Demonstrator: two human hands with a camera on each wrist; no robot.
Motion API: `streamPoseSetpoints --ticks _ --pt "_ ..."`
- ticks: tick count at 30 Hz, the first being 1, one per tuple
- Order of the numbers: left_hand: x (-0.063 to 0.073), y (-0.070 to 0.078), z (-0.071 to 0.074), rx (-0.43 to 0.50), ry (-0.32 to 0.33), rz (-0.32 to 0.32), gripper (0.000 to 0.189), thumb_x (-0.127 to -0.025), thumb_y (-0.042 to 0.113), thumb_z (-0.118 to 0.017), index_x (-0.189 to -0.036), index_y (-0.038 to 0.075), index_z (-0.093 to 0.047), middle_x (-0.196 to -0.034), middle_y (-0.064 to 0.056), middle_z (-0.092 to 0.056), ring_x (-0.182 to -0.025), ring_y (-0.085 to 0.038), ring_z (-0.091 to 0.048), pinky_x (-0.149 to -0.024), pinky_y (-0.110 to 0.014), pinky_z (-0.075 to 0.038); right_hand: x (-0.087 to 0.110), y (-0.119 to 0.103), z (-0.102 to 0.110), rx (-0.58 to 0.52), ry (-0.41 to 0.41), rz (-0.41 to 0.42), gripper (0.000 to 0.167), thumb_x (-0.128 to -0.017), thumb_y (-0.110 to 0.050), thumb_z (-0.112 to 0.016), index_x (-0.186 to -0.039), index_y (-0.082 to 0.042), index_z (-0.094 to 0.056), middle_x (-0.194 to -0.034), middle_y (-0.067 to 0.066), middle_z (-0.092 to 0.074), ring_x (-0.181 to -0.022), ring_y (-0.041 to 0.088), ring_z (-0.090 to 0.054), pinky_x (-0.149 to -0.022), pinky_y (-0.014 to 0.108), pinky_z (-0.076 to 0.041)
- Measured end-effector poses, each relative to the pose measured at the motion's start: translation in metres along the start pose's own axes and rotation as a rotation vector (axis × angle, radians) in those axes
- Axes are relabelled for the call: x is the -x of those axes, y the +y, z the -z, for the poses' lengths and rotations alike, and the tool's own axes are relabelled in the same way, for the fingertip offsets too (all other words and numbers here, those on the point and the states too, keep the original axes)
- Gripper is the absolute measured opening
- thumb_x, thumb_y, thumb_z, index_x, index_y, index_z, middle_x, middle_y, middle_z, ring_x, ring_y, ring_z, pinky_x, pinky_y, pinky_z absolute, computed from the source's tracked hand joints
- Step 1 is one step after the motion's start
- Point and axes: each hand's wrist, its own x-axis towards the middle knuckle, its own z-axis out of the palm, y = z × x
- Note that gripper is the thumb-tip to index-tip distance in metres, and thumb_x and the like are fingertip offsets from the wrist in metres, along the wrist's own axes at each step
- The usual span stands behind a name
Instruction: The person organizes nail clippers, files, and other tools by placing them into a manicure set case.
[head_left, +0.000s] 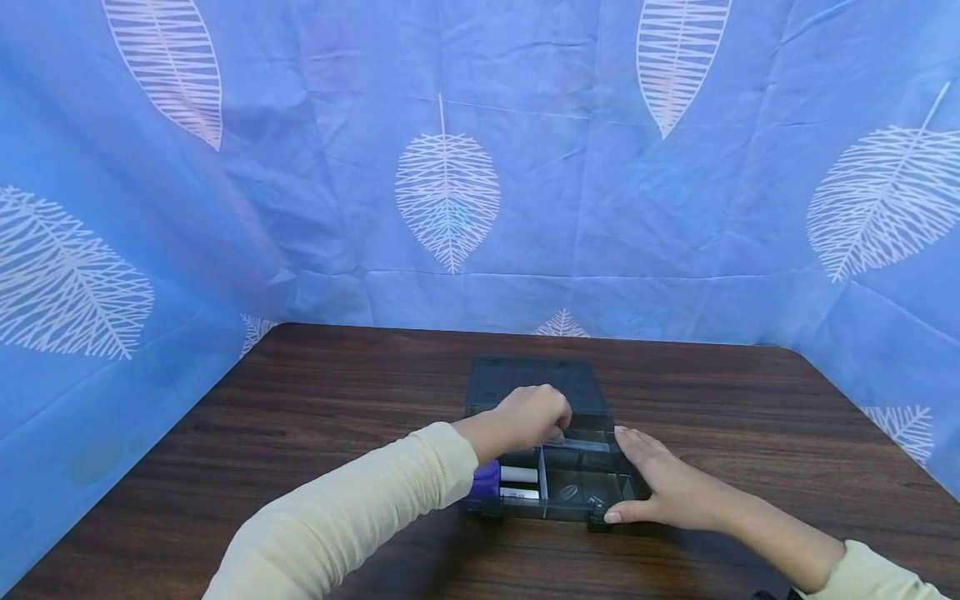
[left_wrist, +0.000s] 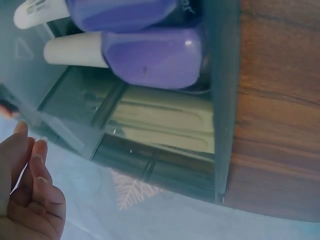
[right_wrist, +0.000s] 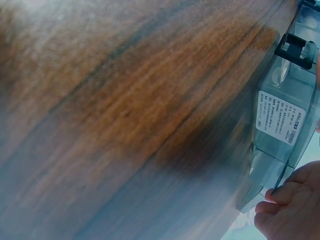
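Note:
A dark see-through plastic storage box lies on the table with its lid tilted back behind it. My left hand is over the back compartments, thumb and fingertips pinching a clear plastic divider. The left wrist view shows the bent fingers close together near the box's inner walls. At the box's right side my right hand grips it, thumb at the front corner and fingers at the far end. Purple bottles with white caps lie in the left front compartment, partly hidden by my left wrist in the head view.
Small clear pieces lie in the right front compartment. Pale long strips show beside the bottles. Black latches and a white label are on the box's front. A blue leaf-print cloth hangs around the wooden table.

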Motion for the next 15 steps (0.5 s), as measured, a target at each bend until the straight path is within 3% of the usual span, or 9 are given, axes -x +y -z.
streamPoseSetpoints --ticks 9,15 --pt "0.026 -0.014 0.014 0.071 0.203 -0.043 0.021 -0.089 0.025 -0.063 -0.104 0.012 -0.070 -0.100 0.001 -0.067 -0.086 -0.010 -0.063 -0.068 -0.015 -0.050 0.001 0.000 -0.001 0.007 0.009 -0.005 0.108 -0.076 -0.056 -0.066 -0.143 0.012 -0.015 -0.148 0.034 -0.016 -0.134 0.053 -0.013 -0.099 0.068 -0.024" --pt "0.048 -0.030 0.015 0.159 0.325 -0.044 0.021 -0.088 0.025 -0.065 -0.101 0.011 -0.070 -0.098 -0.001 -0.067 -0.083 -0.012 -0.063 -0.066 -0.020 -0.050 0.001 0.000 0.000 -0.004 0.002 0.005 0.107 -0.078 -0.055 -0.066 -0.143 0.012 -0.013 -0.148 0.034 -0.014 -0.134 0.053 -0.011 -0.100 0.069 -0.021"
